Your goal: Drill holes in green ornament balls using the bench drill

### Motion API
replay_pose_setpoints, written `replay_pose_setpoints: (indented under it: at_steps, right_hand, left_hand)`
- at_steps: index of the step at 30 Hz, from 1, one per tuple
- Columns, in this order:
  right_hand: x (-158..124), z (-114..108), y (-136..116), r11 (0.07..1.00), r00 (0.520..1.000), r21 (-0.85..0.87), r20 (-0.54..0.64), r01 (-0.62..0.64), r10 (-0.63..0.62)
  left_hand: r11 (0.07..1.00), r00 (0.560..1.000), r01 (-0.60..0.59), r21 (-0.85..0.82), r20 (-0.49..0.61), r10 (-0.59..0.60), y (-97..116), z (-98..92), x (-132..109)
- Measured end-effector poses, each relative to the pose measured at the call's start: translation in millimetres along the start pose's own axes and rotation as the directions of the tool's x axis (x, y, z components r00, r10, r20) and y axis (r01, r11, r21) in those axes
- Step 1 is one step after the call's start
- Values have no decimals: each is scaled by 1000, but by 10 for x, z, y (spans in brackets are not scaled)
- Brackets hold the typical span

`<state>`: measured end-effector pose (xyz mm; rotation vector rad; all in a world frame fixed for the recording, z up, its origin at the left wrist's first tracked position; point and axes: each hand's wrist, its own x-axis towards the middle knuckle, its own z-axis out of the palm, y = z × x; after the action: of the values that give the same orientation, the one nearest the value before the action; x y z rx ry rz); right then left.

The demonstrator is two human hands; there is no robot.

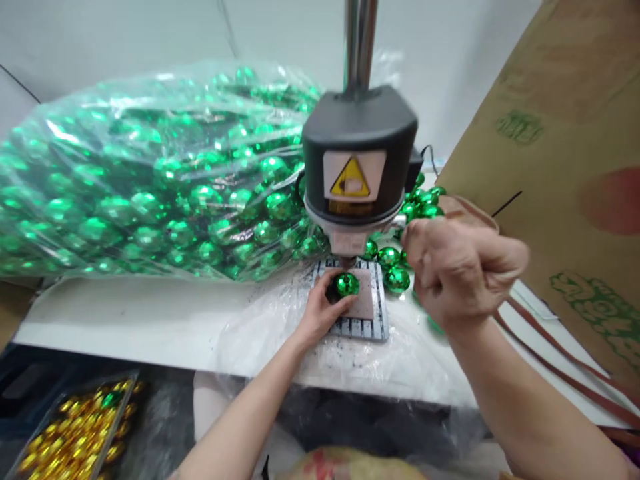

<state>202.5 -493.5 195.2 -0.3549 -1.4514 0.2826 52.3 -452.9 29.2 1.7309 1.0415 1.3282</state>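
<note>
My left hand (324, 305) has its thumb and fingers curled round a shiny green faceted ball (347, 285). The ball rests on a pinkish block (364, 303) on the slotted metal base (380, 327) of a small drill press. Right above it is the dark head (360, 127) of the press, with its lower tip close to the top of the ball. My right hand (463, 267) is closed in a fist at the right of the head, round the end of the feed handle (399, 222). Most of that handle is hidden by the fist.
A big clear plastic bag (150, 180) full of green balls lies at the left. Loose green balls (397, 280) sit right of the base, beside a cardboard box (565, 133). Clear plastic sheeting (270, 347) covers the table front. Gold balls (70, 427) are at lower left.
</note>
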Motion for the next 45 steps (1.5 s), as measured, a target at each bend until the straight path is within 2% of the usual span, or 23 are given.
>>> replay_pose_setpoints:
  at_steps: [4,9,14,18,20,22,24,26,28,32,35,39,42,43,45]
  right_hand:
    - [159,68,-24,990,983,74,-134,-116,125]
    - [428,93,-29,979,963,3,-182,-203,200]
    - [629,-10,30,961,966,-156,-156,-228,204]
    - [785,-176,234,947,953,-242,-268,-211,143]
    - [856,-273,364,933,956,-312,-280,-180,91]
    - [911,-359,490,895,982,-422,-176,-143,74]
    - [938,-420,598,828,995,-553,-9,-91,104]
    - [931,-448,669,760,974,-650,158,-21,163]
    - [900,-450,695,718,947,-694,261,51,185]
    - [880,-445,662,653,937,-744,314,141,155]
    - [925,-467,639,600,915,-788,333,138,226]
    - [950,-504,633,562,911,-820,309,109,274]
    - [911,-510,595,614,940,-783,274,97,201]
    - [891,-501,564,678,966,-731,224,78,130]
    - [851,-459,465,864,999,-503,33,8,9]
  left_hand:
    - [999,999,50,11,-12,-50,-16,-21,-4]
    - [996,996,84,-11,-37,-84,-52,-39,-2]
    - [994,994,104,-22,-19,-105,-46,-45,13]
    - [995,995,100,-17,-23,-101,-32,-38,20]
    - [995,995,100,-22,-24,-101,-30,-36,19]
    - [994,994,104,-26,-26,-104,-26,-36,18]
    - [994,994,106,-21,-34,-106,-15,-34,19]
    - [994,994,104,-11,-38,-105,2,-29,18]
    - [995,995,94,-10,-37,-95,22,-20,14]
    - [999,999,44,-24,-21,-45,56,-3,5]
    - [999,999,32,-26,-12,-33,75,1,4]
    - [1000,1000,27,-9,-1,-27,69,-1,4]
    - [999,1000,29,-24,2,-29,32,2,6]
    - [999,1000,29,-31,3,-29,19,4,8]
    - [999,1000,28,-37,6,-27,0,8,9]
